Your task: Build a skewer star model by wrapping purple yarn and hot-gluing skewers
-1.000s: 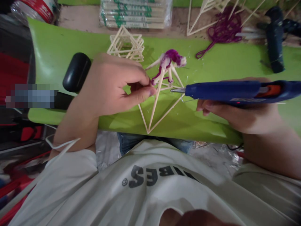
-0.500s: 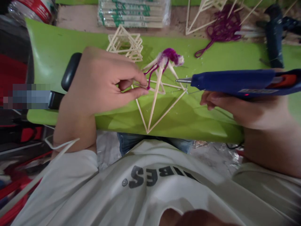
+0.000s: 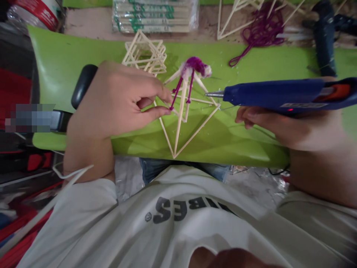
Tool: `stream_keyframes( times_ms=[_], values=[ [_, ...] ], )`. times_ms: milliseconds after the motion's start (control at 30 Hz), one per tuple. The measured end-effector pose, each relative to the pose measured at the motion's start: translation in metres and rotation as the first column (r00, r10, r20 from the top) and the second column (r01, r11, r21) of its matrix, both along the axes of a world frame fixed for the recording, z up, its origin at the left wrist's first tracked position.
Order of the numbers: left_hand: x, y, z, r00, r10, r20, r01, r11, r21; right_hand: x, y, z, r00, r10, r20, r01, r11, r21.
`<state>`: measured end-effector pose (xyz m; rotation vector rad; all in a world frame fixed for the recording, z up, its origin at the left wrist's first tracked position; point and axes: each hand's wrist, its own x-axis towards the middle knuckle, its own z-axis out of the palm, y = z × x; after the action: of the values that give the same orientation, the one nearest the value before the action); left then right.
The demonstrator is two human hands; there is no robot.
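My left hand (image 3: 122, 98) pinches the end of a purple yarn strand (image 3: 176, 97) at the left side of a wooden stick pyramid (image 3: 180, 119). Purple yarn and whitish glue (image 3: 195, 67) cover the pyramid's top, and strands hang down from it. A small stick triangle hangs inside the frame, partly hidden behind a front stick. My right hand (image 3: 295, 128) is closed around a blue glue gun (image 3: 267, 93), which lies level with its metal nozzle pointing left, close to the pyramid's right side. A red light glows on the gun.
Small stick frames (image 3: 146, 54) stand behind my left hand. Wrapped sticks (image 3: 156, 16) lie at the back, with a purple yarn pile (image 3: 262, 31) and a dark tool (image 3: 324, 41) further right. A black rounded object (image 3: 83, 86) is beside my left wrist.
The small triangle has shifted left and toward me, and the yarn strands now hang apart. The pinching left fingers have moved slightly left. The glue gun nozzle remains near the pyramid's right side.
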<state>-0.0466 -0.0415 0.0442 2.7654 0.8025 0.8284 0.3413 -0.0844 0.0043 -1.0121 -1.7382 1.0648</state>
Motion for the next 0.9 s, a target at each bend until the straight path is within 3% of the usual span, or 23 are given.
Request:
stream_keyframes(
  times_ms=[400, 633, 900],
  values=[
    [-0.011, -0.006, 0.009, 0.995, 0.089, -0.043, -0.092, 0.994, -0.064, -0.003, 0.001, -0.001, 1.000, -0.008, -0.017, 0.008, 1.000, 0.023],
    [-0.012, -0.012, 0.008, 0.987, 0.105, -0.123, -0.105, 0.994, 0.006, -0.002, 0.000, -0.004, 0.999, -0.012, -0.035, 0.013, 1.000, 0.019],
    [-0.004, -0.011, 0.005, 0.940, 0.123, -0.319, -0.115, 0.992, 0.044, -0.001, 0.000, -0.006, 1.000, -0.015, -0.024, 0.015, 1.000, 0.004]
  ],
)
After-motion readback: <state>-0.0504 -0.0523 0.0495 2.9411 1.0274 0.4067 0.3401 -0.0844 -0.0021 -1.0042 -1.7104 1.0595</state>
